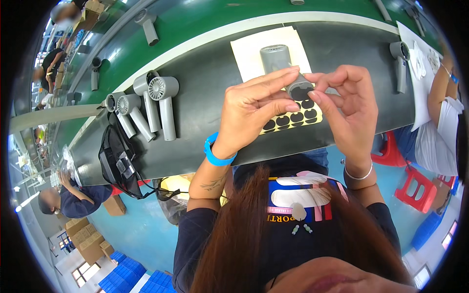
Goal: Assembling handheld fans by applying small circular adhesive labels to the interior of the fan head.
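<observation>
While raised over the sticker sheet, left hand and right hand both pinching 1 grey fan.

Matt grey plastic fan, black foam-like pads, smooth dark table.

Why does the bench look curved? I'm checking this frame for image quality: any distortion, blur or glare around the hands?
Head view: fisheye bends the straight black bench and green belt into arcs, and the corners go black; left hand, right hand and the grey handheld fan are sharp and evenly lit; hair at the lower edge is soft; mild glare whitens the far left rim.
</observation>
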`<state>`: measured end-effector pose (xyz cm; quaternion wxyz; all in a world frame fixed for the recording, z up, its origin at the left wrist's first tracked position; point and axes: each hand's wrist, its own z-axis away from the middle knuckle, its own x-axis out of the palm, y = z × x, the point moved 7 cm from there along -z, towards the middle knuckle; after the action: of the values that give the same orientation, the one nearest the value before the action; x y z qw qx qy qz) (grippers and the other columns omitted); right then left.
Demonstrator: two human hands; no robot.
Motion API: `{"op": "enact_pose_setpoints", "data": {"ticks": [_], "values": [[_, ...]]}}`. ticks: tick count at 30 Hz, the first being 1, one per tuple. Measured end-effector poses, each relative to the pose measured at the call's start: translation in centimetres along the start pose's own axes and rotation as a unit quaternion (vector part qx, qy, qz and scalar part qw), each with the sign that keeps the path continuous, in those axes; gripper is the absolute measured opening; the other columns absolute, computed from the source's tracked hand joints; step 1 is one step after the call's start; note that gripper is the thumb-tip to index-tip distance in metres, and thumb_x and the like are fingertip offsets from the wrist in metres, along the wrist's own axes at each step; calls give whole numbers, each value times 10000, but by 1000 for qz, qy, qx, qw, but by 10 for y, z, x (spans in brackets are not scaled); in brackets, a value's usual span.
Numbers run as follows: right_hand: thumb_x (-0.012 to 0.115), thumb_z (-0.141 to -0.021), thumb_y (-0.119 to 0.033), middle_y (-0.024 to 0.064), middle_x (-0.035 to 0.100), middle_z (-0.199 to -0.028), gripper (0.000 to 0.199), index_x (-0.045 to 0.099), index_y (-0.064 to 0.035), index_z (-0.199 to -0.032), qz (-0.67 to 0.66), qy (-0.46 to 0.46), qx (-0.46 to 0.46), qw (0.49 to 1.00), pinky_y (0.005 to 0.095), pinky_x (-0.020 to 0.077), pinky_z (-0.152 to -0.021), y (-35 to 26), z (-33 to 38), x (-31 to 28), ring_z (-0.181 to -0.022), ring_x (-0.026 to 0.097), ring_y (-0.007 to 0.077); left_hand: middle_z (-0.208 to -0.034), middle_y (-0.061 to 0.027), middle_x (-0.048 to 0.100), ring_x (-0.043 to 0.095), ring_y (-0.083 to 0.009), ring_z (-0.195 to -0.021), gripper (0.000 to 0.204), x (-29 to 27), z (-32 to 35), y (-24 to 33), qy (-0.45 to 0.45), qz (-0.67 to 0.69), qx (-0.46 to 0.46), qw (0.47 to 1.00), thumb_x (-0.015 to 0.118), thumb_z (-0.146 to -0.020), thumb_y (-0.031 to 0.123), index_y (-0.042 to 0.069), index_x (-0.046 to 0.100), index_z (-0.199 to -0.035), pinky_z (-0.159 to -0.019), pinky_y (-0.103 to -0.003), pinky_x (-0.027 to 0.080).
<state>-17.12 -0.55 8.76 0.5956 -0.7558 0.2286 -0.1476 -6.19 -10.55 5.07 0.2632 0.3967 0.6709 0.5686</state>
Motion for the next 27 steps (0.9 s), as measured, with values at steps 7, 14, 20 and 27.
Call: {"op": "enact_pose_setpoints", "data": {"ticks": [7,14,20,27], "values": [[555,-820,135,100,523,-913,273,405,11,-1011,18,7,4,1000,262,522,-797,0,0,-1,-1015,585,217,-1199,-177,580,623,-168,-911,384,0,-1,1,1,-6,2,1000,655,-772,-52,7,608,-1149,-769,-279,556],[564,-819,130,101,537,-904,265,407,6,-993,38,3,4,999,256,519,-794,-2,-1,-1,-1007,592,213,-1188,-179,586,602,-192,-998,367,0,-1,2,-1,-24,13,1000,651,-782,-41,7,612,-1143,-786,-284,554],[570,-817,127,103,541,-908,260,409,5,-981,42,0,3,999,258,524,-793,-2,-1,-1,-1003,595,212,-1186,-180,587,598,-197,-1009,361,1,0,2,2,-23,8,1000,647,-785,-41,5,612,-1141,-793,-288,555],[582,-807,126,96,542,-912,267,413,1,-972,50,6,4,999,259,529,-792,-3,1,0,-990,600,206,-1160,-167,609,639,-163,-917,327,1,1,1,23,-9,13,1000,639,-786,-65,20,641,-1102,-760,-260,554]]}}
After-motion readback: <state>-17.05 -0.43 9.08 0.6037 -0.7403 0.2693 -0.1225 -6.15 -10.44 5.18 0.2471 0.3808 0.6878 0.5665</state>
